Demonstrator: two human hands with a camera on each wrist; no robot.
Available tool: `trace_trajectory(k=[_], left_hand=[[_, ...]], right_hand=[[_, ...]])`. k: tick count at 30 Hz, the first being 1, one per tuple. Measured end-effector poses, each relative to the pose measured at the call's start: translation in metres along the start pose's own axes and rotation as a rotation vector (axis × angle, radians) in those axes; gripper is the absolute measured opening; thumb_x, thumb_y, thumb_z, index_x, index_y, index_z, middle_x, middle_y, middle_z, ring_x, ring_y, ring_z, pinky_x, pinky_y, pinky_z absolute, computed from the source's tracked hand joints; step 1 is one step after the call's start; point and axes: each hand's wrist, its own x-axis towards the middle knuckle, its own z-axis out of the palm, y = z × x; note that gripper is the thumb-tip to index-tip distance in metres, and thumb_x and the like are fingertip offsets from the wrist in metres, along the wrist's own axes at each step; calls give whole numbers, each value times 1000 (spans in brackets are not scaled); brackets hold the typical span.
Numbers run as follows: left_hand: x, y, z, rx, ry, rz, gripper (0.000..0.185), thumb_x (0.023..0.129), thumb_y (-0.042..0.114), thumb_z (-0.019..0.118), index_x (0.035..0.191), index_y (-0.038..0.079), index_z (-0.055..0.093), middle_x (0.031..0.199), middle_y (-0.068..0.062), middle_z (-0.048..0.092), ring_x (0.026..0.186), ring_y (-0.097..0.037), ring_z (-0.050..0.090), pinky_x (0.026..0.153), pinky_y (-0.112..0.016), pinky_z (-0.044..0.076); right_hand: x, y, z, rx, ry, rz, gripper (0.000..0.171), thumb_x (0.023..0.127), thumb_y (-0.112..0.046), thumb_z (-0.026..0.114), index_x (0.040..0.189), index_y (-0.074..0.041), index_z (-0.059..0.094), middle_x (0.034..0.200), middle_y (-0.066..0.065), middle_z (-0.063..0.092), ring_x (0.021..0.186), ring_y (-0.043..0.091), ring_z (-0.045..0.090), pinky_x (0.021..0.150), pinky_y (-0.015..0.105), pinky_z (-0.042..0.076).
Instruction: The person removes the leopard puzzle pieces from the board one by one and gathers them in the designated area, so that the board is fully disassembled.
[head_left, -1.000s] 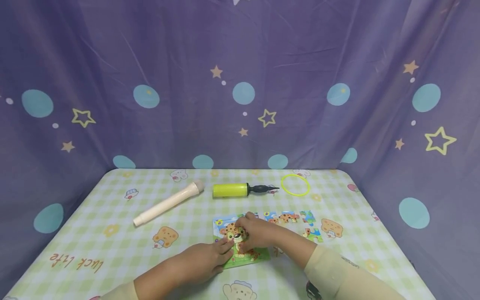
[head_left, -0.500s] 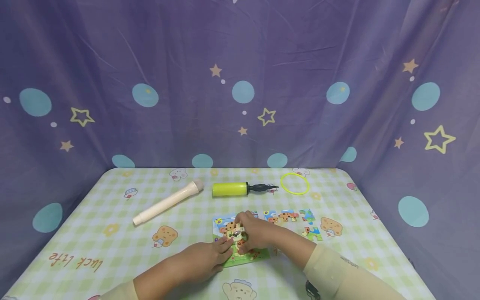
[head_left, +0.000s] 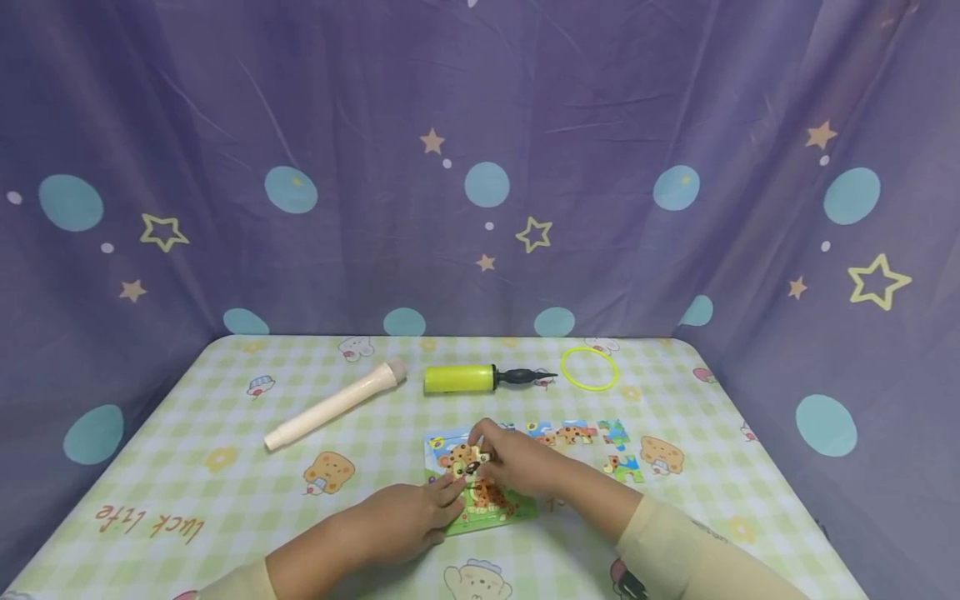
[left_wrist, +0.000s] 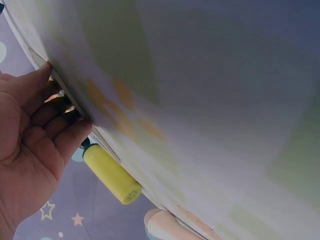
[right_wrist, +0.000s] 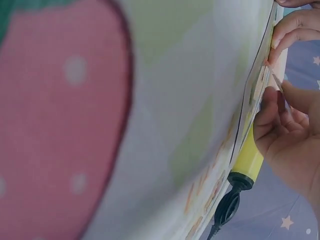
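Observation:
A jigsaw puzzle board (head_left: 491, 522) with a spotted leopard cub picture lies near the table's front. My left hand (head_left: 405, 521) rests its outstretched fingers on the board's left side; in the left wrist view the thumb and fingertips of that left hand (left_wrist: 37, 132) sit right at the board's edge. Over the cub's face, my right hand (head_left: 521, 462) pinches a puzzle piece (right_wrist: 274, 78) between thumb and fingers. The right wrist view shows this piece tilted, one end close over the board. Part of the board's upper right is hidden behind the right hand.
Several loose puzzle pieces (head_left: 615, 433) lie right of the board. Behind it are a yellow hand pump (head_left: 461, 378) with a black nozzle and a yellow ring (head_left: 590, 369). A cream toy microphone (head_left: 337, 407) lies back left. A purple curtain (head_left: 480, 100) surrounds the checkered table.
The face piece has tipped up from the board in the right hand. The right thumb has moved up from the cub's body, uncovering it. The left hand stays in place.

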Motion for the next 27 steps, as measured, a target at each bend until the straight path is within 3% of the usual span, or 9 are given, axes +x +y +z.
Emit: trace_trajectory(k=[5, 14, 22, 27], left_hand=[[0, 1, 1, -9, 2, -3, 51, 97, 32, 59, 145, 16, 50, 156, -4, 38, 143, -24, 37, 103, -35, 48], [0, 1, 5, 1, 14, 0, 50, 98, 33, 58, 144, 15, 51, 157, -4, 37, 144, -24, 37, 102, -35, 49], [1, 0, 6, 12, -4, -1, 51, 99, 33, 57, 146, 15, 49, 158, -5, 36, 145, -25, 35, 104, -35, 47], [1, 0, 7, 15, 1, 6, 51, 99, 33, 56, 146, 14, 48, 158, -6, 36, 145, -25, 35, 106, -36, 46]], right_hand=[[-1, -2, -5, 101, 9, -13, 28, 98, -22, 62, 121, -23, 47, 92, -9, 60, 71, 8, 63, 66, 24, 52], [-6, 5, -17, 380, -15, 29, 32, 99, -19, 59, 127, -13, 45, 102, 5, 59, 68, 26, 70, 61, 38, 59], [-22, 28, -45, 340, 10, 22, 30, 100, -22, 59, 128, -15, 51, 94, 4, 62, 75, 37, 67, 65, 51, 56], [-38, 45, -62, 319, 13, 66, 29, 99, -23, 60, 126, -17, 52, 91, 5, 64, 74, 39, 64, 64, 52, 55]])
